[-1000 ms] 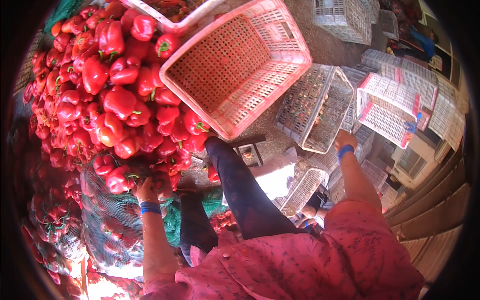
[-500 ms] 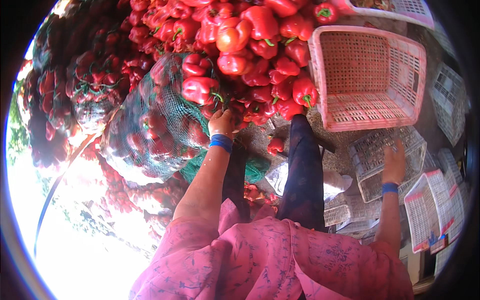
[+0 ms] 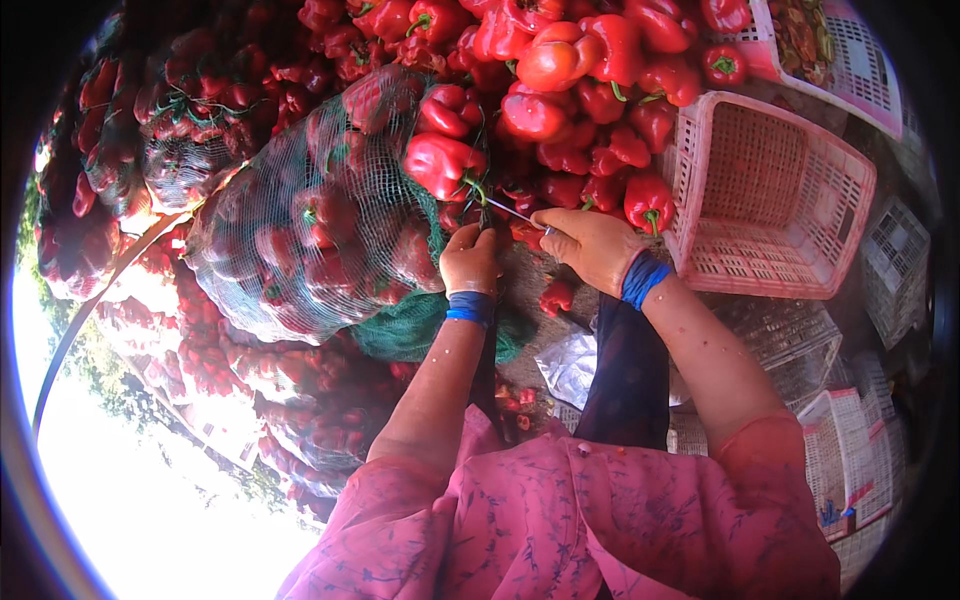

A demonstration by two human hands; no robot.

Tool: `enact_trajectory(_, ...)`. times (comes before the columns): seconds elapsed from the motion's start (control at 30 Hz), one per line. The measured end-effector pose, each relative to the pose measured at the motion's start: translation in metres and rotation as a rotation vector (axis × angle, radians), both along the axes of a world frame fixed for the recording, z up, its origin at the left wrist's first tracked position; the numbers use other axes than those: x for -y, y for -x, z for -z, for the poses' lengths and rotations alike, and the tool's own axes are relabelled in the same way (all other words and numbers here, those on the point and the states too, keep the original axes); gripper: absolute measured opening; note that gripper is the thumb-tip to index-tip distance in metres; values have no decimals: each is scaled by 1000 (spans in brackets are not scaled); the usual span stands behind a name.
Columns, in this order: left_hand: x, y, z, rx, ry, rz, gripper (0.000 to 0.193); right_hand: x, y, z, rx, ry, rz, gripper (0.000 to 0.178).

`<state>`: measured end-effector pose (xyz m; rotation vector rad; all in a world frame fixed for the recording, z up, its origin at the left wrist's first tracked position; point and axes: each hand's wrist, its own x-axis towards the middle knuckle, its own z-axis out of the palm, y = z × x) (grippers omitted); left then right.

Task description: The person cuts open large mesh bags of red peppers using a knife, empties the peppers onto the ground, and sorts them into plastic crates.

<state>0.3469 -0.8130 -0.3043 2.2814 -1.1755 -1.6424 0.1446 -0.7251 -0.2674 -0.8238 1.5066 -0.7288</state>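
My right hand (image 3: 592,245) is closed around a small thin-bladed knife (image 3: 510,209). The blade points left, its tip beside the green stem of a red bell pepper (image 3: 440,165) at the mouth of a green mesh bag (image 3: 325,215). Just below that pepper, my left hand (image 3: 470,264) has its fingers curled in at the bag's mouth; what they hold is hidden. Red peppers fill the bag, which lies on its side to my left. Beyond my hands spreads a heap of loose red peppers (image 3: 570,110).
A pink plastic crate (image 3: 770,275) stands tilted at the right, with another crate (image 3: 866,75) behind it. Paler crates (image 3: 850,450) are stacked lower right. More filled mesh bags (image 3: 195,150) crowd the left. One pepper (image 3: 556,297) lies on the ground between my legs.
My right hand has come from the crates at the right to beside my left hand, with the knife now visible in it. The view has shifted, and my left hand stays at the bag's mouth.
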Motion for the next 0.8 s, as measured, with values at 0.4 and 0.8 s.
enact_trajectory(0.4,-22,-28,27,19,53,28,18,55,-32,58,-253,-223,-392,33)
enact_trajectory(0.8,-13,-17,34,-13,112,318,11,57,-21,87,-359,-255,-539,31)
